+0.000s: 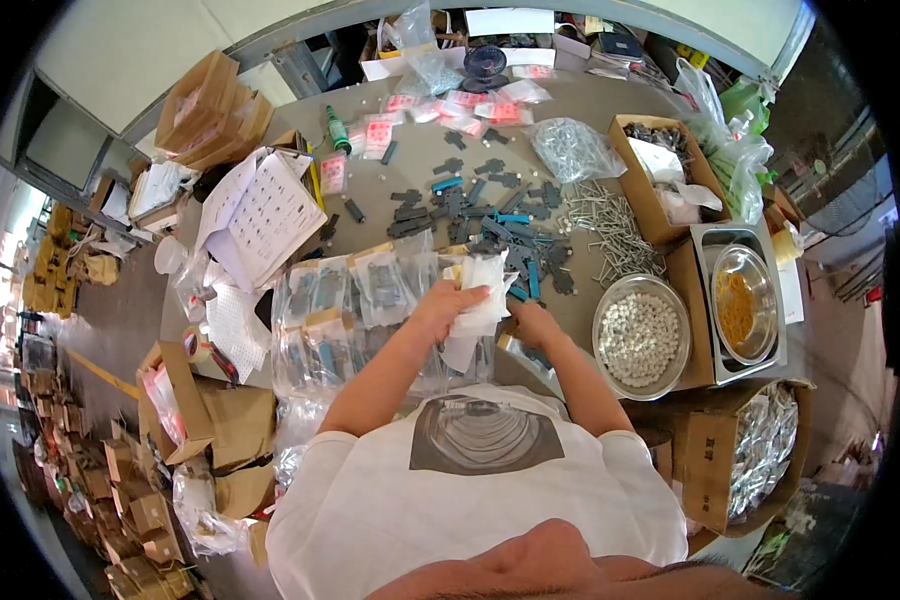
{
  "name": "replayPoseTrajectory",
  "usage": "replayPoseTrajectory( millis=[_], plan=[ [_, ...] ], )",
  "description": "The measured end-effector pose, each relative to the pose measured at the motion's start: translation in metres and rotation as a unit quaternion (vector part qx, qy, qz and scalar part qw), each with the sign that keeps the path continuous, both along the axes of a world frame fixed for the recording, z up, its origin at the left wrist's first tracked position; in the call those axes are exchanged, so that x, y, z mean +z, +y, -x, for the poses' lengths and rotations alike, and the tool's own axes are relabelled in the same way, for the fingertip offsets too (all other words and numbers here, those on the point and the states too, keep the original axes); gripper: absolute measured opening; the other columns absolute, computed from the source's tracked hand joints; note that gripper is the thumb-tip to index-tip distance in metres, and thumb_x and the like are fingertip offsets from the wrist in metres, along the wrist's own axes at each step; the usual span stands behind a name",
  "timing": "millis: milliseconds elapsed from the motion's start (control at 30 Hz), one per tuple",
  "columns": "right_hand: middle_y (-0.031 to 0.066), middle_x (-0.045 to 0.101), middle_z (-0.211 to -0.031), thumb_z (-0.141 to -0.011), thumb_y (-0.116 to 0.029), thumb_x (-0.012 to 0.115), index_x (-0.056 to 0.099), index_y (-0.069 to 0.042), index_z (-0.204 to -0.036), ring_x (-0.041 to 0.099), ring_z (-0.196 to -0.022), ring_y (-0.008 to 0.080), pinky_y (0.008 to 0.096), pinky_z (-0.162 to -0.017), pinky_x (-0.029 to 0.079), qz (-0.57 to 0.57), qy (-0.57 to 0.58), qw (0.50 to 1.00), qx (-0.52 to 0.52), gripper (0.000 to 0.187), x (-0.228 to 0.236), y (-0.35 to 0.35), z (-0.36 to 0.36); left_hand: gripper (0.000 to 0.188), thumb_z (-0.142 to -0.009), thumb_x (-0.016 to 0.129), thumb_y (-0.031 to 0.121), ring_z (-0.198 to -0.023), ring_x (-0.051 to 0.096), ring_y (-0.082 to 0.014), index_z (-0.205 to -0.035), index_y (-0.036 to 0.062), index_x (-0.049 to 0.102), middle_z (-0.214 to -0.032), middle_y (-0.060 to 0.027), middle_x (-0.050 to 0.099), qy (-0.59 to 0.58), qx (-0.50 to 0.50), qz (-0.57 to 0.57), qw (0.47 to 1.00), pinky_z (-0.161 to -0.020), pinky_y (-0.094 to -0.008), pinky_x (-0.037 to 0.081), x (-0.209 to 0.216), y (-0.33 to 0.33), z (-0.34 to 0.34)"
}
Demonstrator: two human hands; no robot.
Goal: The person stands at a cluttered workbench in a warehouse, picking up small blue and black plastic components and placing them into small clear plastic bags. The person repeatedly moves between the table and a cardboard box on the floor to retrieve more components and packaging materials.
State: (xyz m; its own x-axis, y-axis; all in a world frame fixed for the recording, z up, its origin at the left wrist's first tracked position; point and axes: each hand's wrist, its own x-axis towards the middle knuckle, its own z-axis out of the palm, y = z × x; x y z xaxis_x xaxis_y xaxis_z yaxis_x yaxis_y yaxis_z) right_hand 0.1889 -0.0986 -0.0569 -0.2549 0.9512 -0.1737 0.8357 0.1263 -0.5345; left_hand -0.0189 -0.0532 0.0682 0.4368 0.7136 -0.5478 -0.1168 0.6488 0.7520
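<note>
My left hand (pixel 448 307) is closed on a crumpled bunch of thin white sheets (pixel 485 290), paper or soft plastic. Just right of it, my right hand (pixel 536 326) has its fingers curled at the edge of the parts pile; what they hold, if anything, is hidden. A blue piece (pixel 517 293) lies by its fingertips. Ahead spreads a pile of dark grey and blue hinge-like parts (pixel 470 215). Left of and below my left hand, clear bags (pixel 380 287) with similar dark parts lie in rows.
Loose screws (pixel 610 232) lie right of the pile, beside a metal bowl of white plugs (pixel 642 335). Another bowl holds yellow pieces (pixel 735 302). An open carton (pixel 660 165) stands behind. A green bottle (pixel 337 130), red-printed packets (pixel 378 135) and a document binder (pixel 265 215) are toward the left.
</note>
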Motion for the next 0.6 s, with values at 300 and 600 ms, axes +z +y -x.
replayPoseTrajectory(
  millis=[300,600],
  plan=[
    [0.015,0.063,-0.081,-0.077,-0.01,0.059,0.061,-0.001,-0.087,0.06,-0.076,0.0311,0.0375,-0.065,0.045,0.089,0.08,0.985,0.124,0.013,0.077,0.017,-0.024,0.065,-0.079,0.065,0.011,-0.092,0.06,-0.0278,-0.133,0.0015,0.03,-0.105,-0.0138,0.06,0.198,0.07,-0.456,0.865,-0.083,-0.0373,0.047,-0.036,-0.001,0.0],
    [-0.0017,0.056,-0.082,-0.084,-0.005,0.058,0.059,0.0,-0.093,0.047,-0.075,0.0057,0.0231,-0.066,0.039,0.194,0.492,0.849,-0.007,0.011,0.149,0.014,-0.028,0.064,-0.079,0.06,0.012,-0.095,0.057,-0.0418,-0.136,0.0043,0.029,-0.104,-0.0265,0.059,0.315,-0.125,-0.505,0.794,-0.081,-0.0431,0.046,0.006,-0.011,-0.006]
  ],
)
